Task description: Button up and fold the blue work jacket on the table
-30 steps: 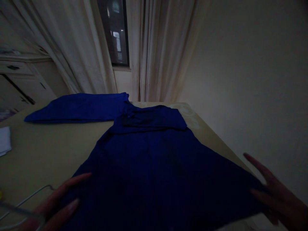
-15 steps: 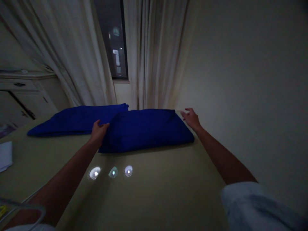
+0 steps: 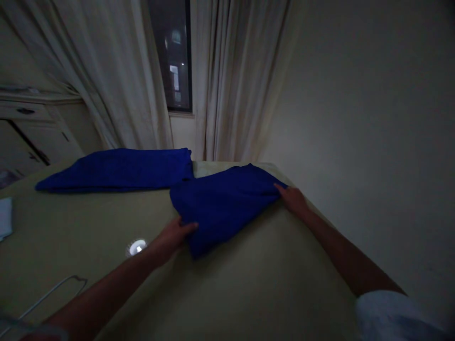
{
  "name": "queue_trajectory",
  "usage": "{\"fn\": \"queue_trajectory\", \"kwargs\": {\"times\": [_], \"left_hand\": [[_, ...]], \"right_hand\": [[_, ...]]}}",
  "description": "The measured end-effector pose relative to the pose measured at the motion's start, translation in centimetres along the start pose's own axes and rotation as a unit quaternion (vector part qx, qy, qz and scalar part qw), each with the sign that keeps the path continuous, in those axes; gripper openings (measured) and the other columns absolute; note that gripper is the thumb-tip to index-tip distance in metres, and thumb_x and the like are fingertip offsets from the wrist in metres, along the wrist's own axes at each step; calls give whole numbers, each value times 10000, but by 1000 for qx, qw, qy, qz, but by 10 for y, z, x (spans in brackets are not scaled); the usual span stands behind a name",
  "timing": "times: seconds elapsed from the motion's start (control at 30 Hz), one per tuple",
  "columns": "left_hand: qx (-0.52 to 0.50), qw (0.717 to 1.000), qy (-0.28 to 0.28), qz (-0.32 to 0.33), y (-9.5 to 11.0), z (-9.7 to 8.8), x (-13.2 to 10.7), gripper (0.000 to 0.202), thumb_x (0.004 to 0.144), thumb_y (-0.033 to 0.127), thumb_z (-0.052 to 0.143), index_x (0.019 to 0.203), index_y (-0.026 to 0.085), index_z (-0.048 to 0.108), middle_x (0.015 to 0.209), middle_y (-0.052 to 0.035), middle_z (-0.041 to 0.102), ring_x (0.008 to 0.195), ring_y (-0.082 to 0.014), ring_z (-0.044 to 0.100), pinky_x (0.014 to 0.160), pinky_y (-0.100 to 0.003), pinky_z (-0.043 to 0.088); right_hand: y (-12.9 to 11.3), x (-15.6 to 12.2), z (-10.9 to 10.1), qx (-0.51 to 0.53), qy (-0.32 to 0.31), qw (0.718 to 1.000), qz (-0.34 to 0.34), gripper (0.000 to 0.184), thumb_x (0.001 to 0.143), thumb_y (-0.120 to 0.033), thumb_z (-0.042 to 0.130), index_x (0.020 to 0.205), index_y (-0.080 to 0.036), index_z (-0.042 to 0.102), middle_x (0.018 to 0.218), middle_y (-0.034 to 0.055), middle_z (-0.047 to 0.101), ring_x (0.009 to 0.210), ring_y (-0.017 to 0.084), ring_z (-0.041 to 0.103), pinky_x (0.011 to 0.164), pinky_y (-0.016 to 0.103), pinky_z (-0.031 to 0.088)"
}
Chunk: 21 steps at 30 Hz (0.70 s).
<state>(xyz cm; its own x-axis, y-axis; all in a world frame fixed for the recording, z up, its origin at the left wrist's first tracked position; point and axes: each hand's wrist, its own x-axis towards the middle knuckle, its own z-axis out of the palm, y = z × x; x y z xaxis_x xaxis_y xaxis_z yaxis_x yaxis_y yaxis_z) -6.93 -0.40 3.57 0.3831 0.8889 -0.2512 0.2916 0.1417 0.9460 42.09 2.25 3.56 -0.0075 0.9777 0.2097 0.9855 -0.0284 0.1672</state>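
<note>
The left hand (image 3: 172,237) touches the near edge of a folded blue cloth (image 3: 222,208); the right hand (image 3: 293,199) touches its right corner; a second blue cloth (image 3: 117,170) lies just beside it on a pale surface (image 3: 71,237).

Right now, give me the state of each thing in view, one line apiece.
near blue fabric: folded, lying diagonally
far blue fabric: folded, lying flat
left hand: on the near fabric's lower edge
right hand: on the near fabric's right corner
wire hanger: lying down, partly out of view
curtains: parted, hanging either side of the window
window: dark, with lights showing beyond
</note>
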Motion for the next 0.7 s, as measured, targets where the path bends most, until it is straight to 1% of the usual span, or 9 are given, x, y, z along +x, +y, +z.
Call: {"fn": "queue_trajectory", "kwargs": {"times": [0.07, 0.13, 0.2, 0.27, 0.3, 0.4, 0.47, 0.57, 0.7], "left_hand": [[30, 965, -262, 7, -2, 22, -35, 466, 826, 604, 739, 1259, 437, 698, 1213, -12, 786, 1126, -293, 747, 928, -422, 622], [99, 929, -357, 13, -3, 24, -48, 338, 856, 613, 715, 1120, 405, 753, 1151, -10, 797, 1083, -291, 756, 916, -422, 609], [161, 944, -287, 15, -3, 10, -33, 382, 918, 638, 603, 957, 292, 757, 984, -62, 802, 920, -294, 774, 805, -420, 608], [217, 968, -122, 40, -4, -10, 5, 431, 947, 603, 524, 922, 221, 724, 926, -102, 783, 842, -286, 759, 757, -405, 591], [252, 965, -31, 70, -5, -21, 28, 404, 943, 552, 529, 977, 199, 722, 985, -121, 779, 894, -287, 751, 814, -406, 585], [357, 903, 203, 125, -9, -49, 95, 480, 910, 425, 578, 1291, 146, 663, 1327, -187, 689, 1215, -325, 662, 1061, -438, 501], [415, 860, 275, 113, -13, -63, 128, 626, 921, 414, 591, 1471, 117, 550, 1521, -221, 554, 1384, -357, 545, 1152, -455, 426], [480, 829, 276, 74, -18, -79, 156, 726, 961, 451, 571, 1589, 114, 432, 1654, -237, 397, 1479, -399, 437, 1178, -496, 383], [521, 813, 255, 44, -21, -92, 170, 613, 1022, 454, 459, 1577, 194, 480, 1620, -214, 464, 1460, -386, 468, 1156, -518, 373]], "right_hand": [[29, 8, -17, -4, 24, 992, 124, 670, 904, -156, 495, 1572, -133, 466, 1241, 247, 707, 1157, 393, 640, 974, 530, 497], [30, 8, -30, 37, 57, 984, 163, 631, 936, -197, 474, 1558, -93, 463, 1367, 278, 638, 1245, 413, 610, 1024, 560, 488], [-2, -2, -33, 117, 61, 985, 112, 585, 1005, -306, 440, 1560, -120, 464, 1423, 245, 617, 1302, 388, 597, 1099, 545, 467], [-59, -21, -25, 195, 25, 980, 25, 657, 1021, -527, 487, 1595, -213, 429, 1469, 184, 610, 1346, 376, 582, 1157, 545, 438], [-91, -33, -17, 217, 4, 976, -13, 753, 988, -629, 533, 1622, -249, 390, 1528, 170, 569, 1390, 386, 549, 1177, 561, 420], [-172, -64, 10, 216, -34, 974, -66, 1040, 880, -802, 596, 1697, -288, 207, 1662, 198, 402, 1518, 479, 369, 1172, 714, 341], [-194, -73, 23, 193, -51, 977, -77, 963, 925, -766, 558, 1700, -323, 196, 1675, 204, 380, 1540, 495, 322, 1146, 779, 312], [-166, -65, 32, 157, -70, 980, -96, 674, 1039, -522, 496, 1667, -361, 310, 1657, 169, 429, 1536, 431, 376, 1155, 739, 346], [-58, -38, 28, 142, -112, 970, -160, 665, 962, -172, 508, 1603, -341, 457, 1640, 103, 474, 1504, 322, 464, 1201, 581, 406]]}}
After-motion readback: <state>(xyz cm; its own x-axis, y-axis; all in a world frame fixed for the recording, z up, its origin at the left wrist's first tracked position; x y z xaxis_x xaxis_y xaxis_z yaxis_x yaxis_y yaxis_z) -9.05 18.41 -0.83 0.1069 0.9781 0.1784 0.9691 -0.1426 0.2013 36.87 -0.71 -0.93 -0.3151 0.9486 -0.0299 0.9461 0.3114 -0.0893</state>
